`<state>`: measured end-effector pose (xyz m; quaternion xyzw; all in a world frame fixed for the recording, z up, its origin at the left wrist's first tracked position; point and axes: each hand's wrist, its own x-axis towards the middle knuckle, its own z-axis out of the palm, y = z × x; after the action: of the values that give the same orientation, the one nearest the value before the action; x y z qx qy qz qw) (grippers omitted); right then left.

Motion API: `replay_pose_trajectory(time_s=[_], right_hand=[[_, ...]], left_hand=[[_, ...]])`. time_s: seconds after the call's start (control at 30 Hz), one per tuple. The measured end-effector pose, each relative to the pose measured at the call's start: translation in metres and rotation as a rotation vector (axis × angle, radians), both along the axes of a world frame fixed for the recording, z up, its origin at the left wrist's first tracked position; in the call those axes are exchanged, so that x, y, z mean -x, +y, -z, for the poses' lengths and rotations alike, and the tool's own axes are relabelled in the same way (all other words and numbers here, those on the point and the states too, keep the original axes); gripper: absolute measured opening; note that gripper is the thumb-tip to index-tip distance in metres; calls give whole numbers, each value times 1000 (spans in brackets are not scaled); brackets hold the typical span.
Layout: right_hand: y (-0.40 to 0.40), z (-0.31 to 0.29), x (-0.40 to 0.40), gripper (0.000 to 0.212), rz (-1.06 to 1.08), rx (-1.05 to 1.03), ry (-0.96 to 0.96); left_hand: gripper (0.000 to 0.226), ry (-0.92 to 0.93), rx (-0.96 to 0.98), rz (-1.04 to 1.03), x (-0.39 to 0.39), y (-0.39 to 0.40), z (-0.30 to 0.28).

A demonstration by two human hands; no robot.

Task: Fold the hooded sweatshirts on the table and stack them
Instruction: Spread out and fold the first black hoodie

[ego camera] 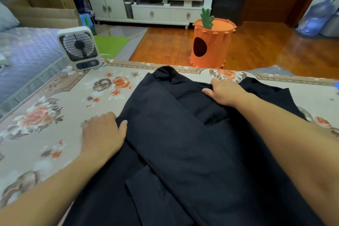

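A black hooded sweatshirt (176,134) lies spread across the table (55,108), which has a floral cloth. One sleeve is folded diagonally over the body. My left hand (102,134) rests on the sweatshirt's left edge, fingers on the cloth side and thumb on the black fabric. My right hand (223,91) sits at the far part of the garment, near the hood, with fingers curled into a fold of the fabric. The sweatshirt's near part runs out of view at the bottom.
A small white desk fan (79,48) stands at the table's far left corner. A bed (23,57) lies to the left. Beyond the table's far edge stand an orange carrot-shaped bin (211,42) on the wooden floor and a white cabinet (146,5).
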<state>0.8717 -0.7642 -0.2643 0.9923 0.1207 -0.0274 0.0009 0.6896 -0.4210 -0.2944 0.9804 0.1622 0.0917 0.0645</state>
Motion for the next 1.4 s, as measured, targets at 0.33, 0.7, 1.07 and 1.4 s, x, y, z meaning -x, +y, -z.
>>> replay_pose_trajectory(time_s=[0.33,0.7,1.07,1.4], right_hand=[[-120,-37,90,40,158,104,-25],[-214,-4,210,63,370,73,-76],[-96,15,264,99,37,-60,25],[-76,18,261,68,124,-121,-3]], left_hand=[[31,-48,-233,134,-154,-133,-40],[81,156,67,426,113,-139,-19],[75,292,234,-165,105,-57,-17],[29,196,278,-45,5,-70,-21]])
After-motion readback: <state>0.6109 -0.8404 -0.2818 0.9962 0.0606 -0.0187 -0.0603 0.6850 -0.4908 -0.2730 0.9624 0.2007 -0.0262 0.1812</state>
